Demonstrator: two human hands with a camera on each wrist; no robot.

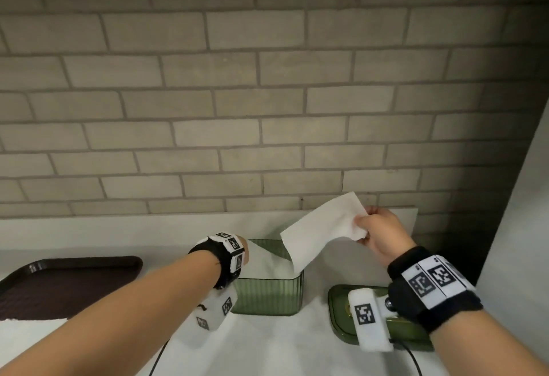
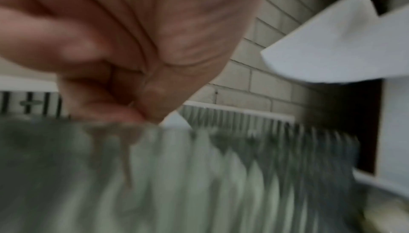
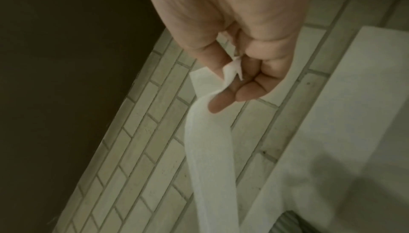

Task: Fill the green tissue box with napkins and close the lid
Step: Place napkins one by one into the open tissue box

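- Two forearms with marker-patched wristbands reach over the white bench (image 1: pixel 267 346) toward the green tissue box (image 1: pixel 267 295), which stands open-topped against the brick wall's foot, between the wrists.
- Right hand (image 1: pixel 377 230), above and to the right of the box, pinches one end of a white napkin (image 1: pixel 320 227) between thumb and fingers; the sheet slopes down from that grip, its lower end over the box's mouth.
- Left hand (image 2: pixel 124 48) is at the box's left rim, fingers curled with the tips close together; whether they nip a sheet inside or only steady the rim cannot be told, as the wrist view is blurred.
- White paper already shows inside the box, so filling looks under way rather than finished.
- Green lid (image 1: pixel 413 331) lies flat on the bench right of the box, partly under the right wrist; a dark tray (image 1: pixel 59 286) sits well left of the box.
- Next, by the look of it: lower the napkin in and let go, then fetch the lid.
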